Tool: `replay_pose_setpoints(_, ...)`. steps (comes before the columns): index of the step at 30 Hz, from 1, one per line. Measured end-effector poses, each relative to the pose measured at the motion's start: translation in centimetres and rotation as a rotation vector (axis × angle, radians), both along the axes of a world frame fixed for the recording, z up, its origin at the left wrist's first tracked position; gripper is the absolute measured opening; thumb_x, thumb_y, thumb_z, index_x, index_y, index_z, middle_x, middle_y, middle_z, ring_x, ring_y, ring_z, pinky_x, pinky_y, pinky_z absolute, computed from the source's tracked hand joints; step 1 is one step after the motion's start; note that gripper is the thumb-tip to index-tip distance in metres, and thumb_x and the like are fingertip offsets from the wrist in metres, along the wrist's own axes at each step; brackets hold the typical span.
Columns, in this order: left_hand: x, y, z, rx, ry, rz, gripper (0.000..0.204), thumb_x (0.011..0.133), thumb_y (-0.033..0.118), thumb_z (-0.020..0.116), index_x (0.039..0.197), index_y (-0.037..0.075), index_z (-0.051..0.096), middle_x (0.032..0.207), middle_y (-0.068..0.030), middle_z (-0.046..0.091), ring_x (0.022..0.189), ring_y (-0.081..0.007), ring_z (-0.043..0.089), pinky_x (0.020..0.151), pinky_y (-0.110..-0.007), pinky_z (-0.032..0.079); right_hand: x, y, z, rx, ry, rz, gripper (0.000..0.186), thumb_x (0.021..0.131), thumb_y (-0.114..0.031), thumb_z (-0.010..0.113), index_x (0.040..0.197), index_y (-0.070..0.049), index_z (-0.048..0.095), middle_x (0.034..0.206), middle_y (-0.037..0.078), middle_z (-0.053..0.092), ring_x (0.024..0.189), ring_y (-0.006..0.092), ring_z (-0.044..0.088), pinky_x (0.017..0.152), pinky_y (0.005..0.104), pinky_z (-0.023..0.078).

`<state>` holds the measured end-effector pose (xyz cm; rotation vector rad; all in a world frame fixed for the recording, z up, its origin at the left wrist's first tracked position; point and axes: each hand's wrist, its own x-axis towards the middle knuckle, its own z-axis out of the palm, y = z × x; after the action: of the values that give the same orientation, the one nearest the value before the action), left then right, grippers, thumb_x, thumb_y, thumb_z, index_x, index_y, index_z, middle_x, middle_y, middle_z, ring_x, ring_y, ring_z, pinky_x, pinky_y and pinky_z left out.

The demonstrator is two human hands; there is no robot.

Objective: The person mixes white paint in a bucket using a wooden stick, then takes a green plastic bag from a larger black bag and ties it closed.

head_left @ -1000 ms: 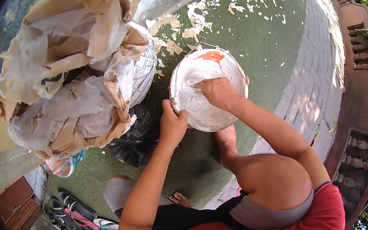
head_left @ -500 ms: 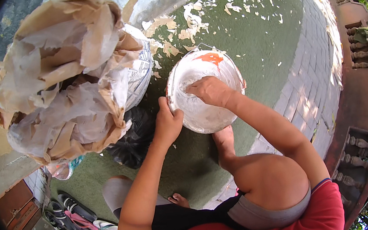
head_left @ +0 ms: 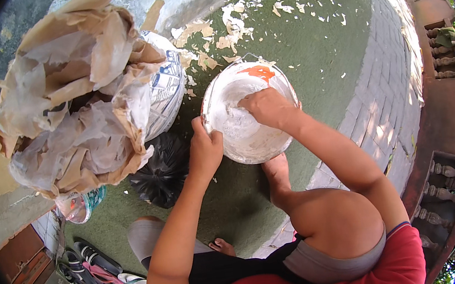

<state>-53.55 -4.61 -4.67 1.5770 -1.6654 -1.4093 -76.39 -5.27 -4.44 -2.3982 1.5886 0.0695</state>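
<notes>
A white bucket (head_left: 262,146) with a thin wire handle and an orange patch on its inner wall stands between my feet. White, pasty-looking material (head_left: 234,120) coats its bottom and sides. At the bucket's left rim, my left hand (head_left: 205,149) is closed on the edge, thumb toward the inside. My right hand (head_left: 269,107) reaches into the bucket over the white material, its fingers curled together. Whatever they hold, if anything, is hidden beneath the hand.
A large open paper sack (head_left: 82,102) with torn brown layers stands at the left. Beside it lie a black plastic bag (head_left: 164,171) and several sandals (head_left: 98,263). Peeled flakes (head_left: 234,26) litter the green ground near the wall. Grey paving (head_left: 368,98) runs along the right.
My right hand has shifted a little to the right inside the bucket, uncovering more of the white material. My left hand stays on the rim.
</notes>
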Motion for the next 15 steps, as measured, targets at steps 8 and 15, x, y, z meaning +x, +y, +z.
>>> replay_pose_setpoints(8, 0.0, 1.0, -1.9, -0.282, 0.011, -0.044, 0.046, 0.09, 0.012, 0.051, 0.13, -0.005, 0.035, 0.098, -0.0376, 0.06, 0.09, -0.0526, 0.06, 0.072, -0.054, 0.05, 1.5, -2.1, -3.8, 0.05, -0.042, -0.001, 0.03, 0.079, -0.009, 0.061, 0.107, -0.012, 0.071, 0.088, 0.012, 0.072, 0.084, 0.0319, 0.069, 0.074, 0.0415, 0.054)
replay_pose_setpoints(15, -0.3, 1.1, -2.8, -0.348, -0.007, -0.013, 0.048, 0.091, 0.012, 0.051, 0.132, -0.005, 0.034, 0.099, -0.0367, 0.061, 0.089, -0.0511, 0.061, 0.07, -0.054, 0.051, 1.7, -0.5, -2.9, 0.232, -0.156, 0.233, 0.022, 0.082, -0.011, 0.059, 0.1, -0.014, 0.071, 0.092, 0.011, 0.072, 0.088, 0.0308, 0.069, 0.08, 0.0419, 0.054)
